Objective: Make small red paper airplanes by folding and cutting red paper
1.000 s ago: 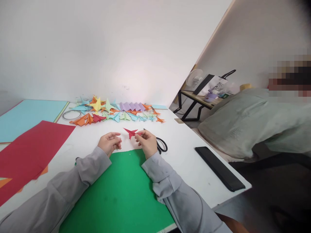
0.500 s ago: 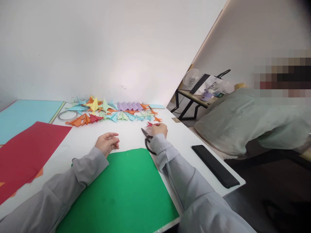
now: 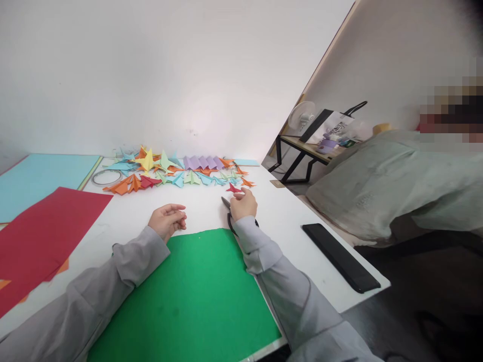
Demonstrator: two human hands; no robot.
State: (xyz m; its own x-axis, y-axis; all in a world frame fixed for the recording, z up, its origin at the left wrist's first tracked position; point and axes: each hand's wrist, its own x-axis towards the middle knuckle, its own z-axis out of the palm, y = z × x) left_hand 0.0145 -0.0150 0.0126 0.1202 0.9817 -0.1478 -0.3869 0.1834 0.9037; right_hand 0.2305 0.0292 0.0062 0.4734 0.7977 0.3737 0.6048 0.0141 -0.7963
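Note:
A small red folded paper figure [image 3: 233, 189] lies on the white table [image 3: 287, 211], at the right end of a row of folded paper figures [image 3: 177, 173]. My right hand [image 3: 243, 203] sits just behind it with its fingers loosely bent and nothing in them, fingertips a little short of the red figure. The hand lies over black scissors [image 3: 226, 205], whose handle shows beside my wrist. My left hand [image 3: 168, 220] rests on the table with relaxed, slightly curled fingers, holding nothing, at the far edge of a large green sheet [image 3: 188, 296].
A red sheet [image 3: 45, 231] and a light blue sheet [image 3: 41, 176] lie at the left, with a ring of wire [image 3: 107, 177] near the row. A black flat case [image 3: 341, 257] lies near the table's right edge. A person in pale green leans at the right.
My right hand carried the red figure from in front of me to the right end of the row, let it go and drew back a little. My left hand stayed put.

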